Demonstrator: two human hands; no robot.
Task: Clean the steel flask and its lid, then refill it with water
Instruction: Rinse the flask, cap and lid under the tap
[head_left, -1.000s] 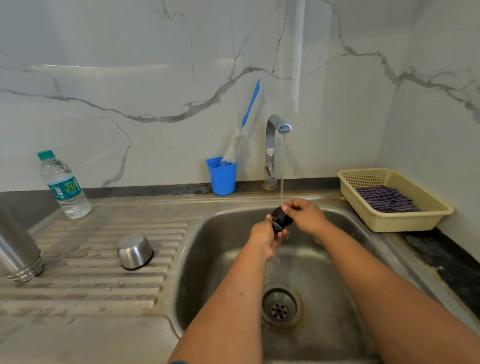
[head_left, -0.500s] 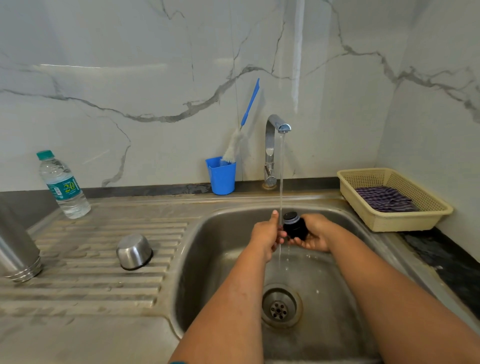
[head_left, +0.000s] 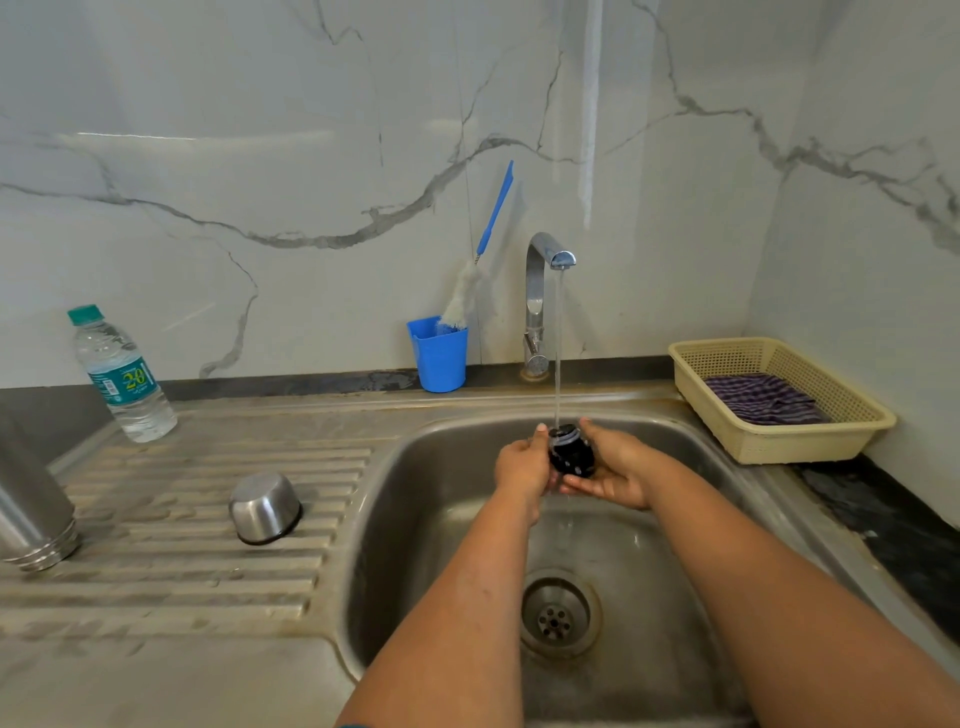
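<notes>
Under tap stream | lid upright, axis vert. | L hand + R hand cupping it

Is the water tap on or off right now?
On. A thin stream of water runs down from the tap spout onto the black lid held between both hands over the sink.
</notes>
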